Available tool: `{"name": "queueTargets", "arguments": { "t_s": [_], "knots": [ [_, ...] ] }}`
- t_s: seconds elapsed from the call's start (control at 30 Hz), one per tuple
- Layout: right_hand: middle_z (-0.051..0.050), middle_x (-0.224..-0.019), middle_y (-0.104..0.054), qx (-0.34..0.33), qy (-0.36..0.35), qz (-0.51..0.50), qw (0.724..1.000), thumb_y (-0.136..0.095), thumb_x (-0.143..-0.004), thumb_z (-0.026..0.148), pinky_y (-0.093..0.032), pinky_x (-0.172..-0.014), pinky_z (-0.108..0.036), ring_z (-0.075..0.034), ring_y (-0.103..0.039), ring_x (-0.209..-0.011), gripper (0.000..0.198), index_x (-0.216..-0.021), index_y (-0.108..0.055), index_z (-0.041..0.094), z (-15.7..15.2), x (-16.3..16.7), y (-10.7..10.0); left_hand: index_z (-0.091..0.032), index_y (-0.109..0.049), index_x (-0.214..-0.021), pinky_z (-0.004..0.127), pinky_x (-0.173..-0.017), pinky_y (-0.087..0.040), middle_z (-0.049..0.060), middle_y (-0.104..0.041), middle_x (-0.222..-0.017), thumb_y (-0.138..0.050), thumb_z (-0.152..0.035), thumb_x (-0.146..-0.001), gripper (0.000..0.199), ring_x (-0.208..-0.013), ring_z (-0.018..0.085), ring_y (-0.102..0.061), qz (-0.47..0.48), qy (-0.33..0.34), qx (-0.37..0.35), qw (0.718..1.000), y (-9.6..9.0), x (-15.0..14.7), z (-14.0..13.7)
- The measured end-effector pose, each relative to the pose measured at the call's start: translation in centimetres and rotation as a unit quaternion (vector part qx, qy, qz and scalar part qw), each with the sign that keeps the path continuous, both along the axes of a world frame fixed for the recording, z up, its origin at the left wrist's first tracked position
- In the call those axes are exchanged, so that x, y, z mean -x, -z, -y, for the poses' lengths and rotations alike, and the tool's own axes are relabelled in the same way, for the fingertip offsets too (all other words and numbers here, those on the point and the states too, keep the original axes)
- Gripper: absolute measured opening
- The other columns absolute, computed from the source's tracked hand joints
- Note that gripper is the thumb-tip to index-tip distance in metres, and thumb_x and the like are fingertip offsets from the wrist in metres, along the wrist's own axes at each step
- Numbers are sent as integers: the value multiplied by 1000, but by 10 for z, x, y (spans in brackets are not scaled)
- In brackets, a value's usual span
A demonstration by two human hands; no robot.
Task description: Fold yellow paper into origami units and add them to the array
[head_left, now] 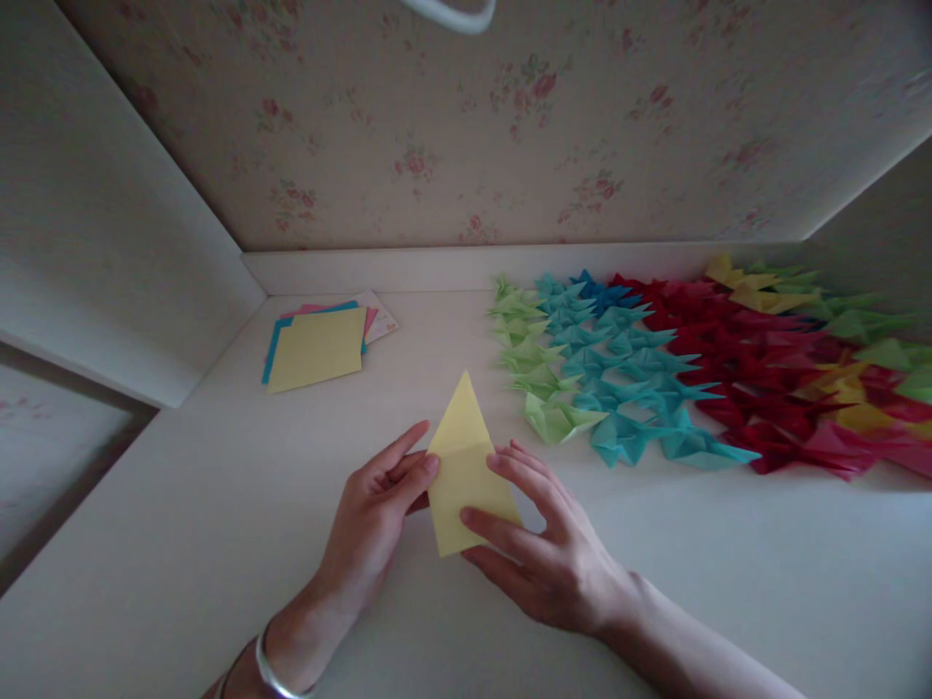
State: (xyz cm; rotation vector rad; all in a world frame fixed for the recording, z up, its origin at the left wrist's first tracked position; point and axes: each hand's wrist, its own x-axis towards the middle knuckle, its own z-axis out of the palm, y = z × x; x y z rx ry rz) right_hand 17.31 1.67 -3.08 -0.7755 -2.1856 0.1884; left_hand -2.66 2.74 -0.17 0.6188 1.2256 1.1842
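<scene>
White desk (pixel 218 505) below, and folded yellow origami paper (pixel 460 471) sits between left fingers (pixel 418 481) pinching its left edge and right fingers (pixel 504 532) gripping its lower right side.

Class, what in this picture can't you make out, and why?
In the head view:
Underside of the yellow paper: turned away.
Most of the lower sheets: under the yellow top sheet.
White curved object: cut off by top edge.
Rightmost folded pieces: cut off by right edge.

Dim, soft light with faint shadows
</scene>
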Motion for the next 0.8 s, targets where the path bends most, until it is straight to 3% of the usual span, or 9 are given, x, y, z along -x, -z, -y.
{"name": "queueTargets", "arguments": {
  "t_s": [0.13,0.27,0.4,0.5,0.57,0.67,0.8],
  "knots": [
    [-12,-124,-55,-32,20,-45,998,-73,-82,14,-51,-102,-47,-29,-54,-121,18,-99,-67,19,-2,-1,0,-16,-78,-90,25,-71,-59,4,-78,-84,-84,-26,-68,25,-77,18,-71,24,20,4,999,2,0,0],
    [-14,-121,-57,47,54,-96,993,-63,-86,4,-56,-92,-38,-25,-60,-112,16,-97,-64,17,-2,1,-3,-17,-72,-83,22,-65,-59,1,-76,-77,-81,-26,-74,15,-71,14,-69,2,55,0,998,5,3,1],
    [-13,-119,-58,155,61,-174,971,-59,-89,7,-55,-92,-36,-23,-60,-111,14,-94,-65,19,-1,5,-4,-17,-68,-98,20,-65,-60,2,-77,-82,-78,-28,-79,24,-75,15,-72,-28,91,-4,995,3,3,2],
    [-12,-122,-58,259,82,-230,935,-58,-93,16,-55,-88,-33,-24,-59,-117,11,-88,-66,21,-2,8,-4,-16,-68,-111,23,-71,-61,5,-78,-90,-76,-29,-81,33,-84,18,-73,-35,115,-11,993,1,2,3],
    [-12,-124,-60,309,98,-259,910,-57,-94,21,-57,-83,-29,-23,-59,-118,13,-87,-68,21,-3,9,-4,-14,-71,-110,24,-74,-62,6,-78,-95,-73,-31,-84,31,-88,20,-72,-45,137,-23,989,0,1,4],
    [-12,-121,-64,336,111,-291,889,-59,-94,25,-57,-73,-25,-22,-66,-105,14,-84,-68,20,-3,11,-2,-14,-71,-114,27,-76,-63,8,-77,-103,-69,-34,-87,33,-93,22,-71,-64,152,-39,985,0,-1,6],
    [-10,-104,-72,360,104,-323,869,-61,-93,27,-58,-68,-25,-18,-70,-83,14,-84,-69,19,-2,12,-1,-20,-58,-136,29,-77,-63,6,-78,-99,-67,-36,-89,50,-87,21,-73,-108,130,-73,983,-1,-3,12]
  ]
}}
